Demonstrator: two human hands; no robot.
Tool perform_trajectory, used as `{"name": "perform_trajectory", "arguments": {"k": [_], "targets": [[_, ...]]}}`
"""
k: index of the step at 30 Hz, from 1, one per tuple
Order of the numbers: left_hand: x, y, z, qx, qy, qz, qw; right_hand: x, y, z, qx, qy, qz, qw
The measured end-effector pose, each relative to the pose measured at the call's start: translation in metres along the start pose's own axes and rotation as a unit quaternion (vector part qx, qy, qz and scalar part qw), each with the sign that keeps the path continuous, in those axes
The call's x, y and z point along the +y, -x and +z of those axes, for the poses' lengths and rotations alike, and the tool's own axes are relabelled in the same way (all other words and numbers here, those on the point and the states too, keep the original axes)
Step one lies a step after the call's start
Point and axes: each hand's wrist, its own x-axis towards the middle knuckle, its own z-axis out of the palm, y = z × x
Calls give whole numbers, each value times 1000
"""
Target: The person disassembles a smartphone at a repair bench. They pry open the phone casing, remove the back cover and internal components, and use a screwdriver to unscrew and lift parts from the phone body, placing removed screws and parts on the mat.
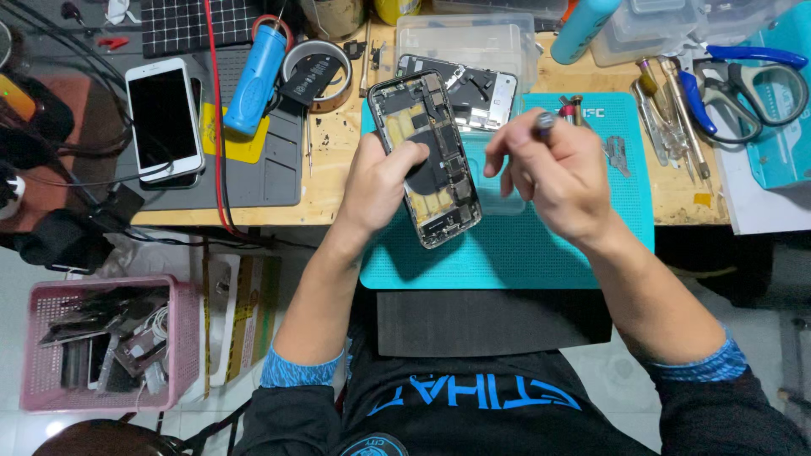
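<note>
Head view: left hand (380,181) grips opened phone (431,160), right hand (553,173) pinches screwdriver (543,125)
Phone looks rigid, fragile inside; hold its edges, nine o'clock side

Surface (338,181): pale wood, cluttered, lit evenly from above.
Floor (25,279): light tiles.
Basket (51,397): pink, on the floor, left of the surface.

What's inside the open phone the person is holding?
Inside the opened phone you can see little dark chips, metal plates and a round black coil. The left hand covers part of its left edge, so what sits under those fingers is hidden. The right hand holds a screwdriver.
</note>
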Motion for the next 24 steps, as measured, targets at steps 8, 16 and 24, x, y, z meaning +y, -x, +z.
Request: {"name": "perform_trajectory", "arguments": {"k": [8,16,24], "targets": [[-5,-5,-2,-7,-77,3,997,4,5,-10,-113,-62,-44,991],[-12,-9,-9,-21,-61,-1,998,-8,3,-8,-159,120,-218,956],[-12,-9,-2,-38,-84,-9,996,-6,-3,-6,-135,45,-77,987]]}}
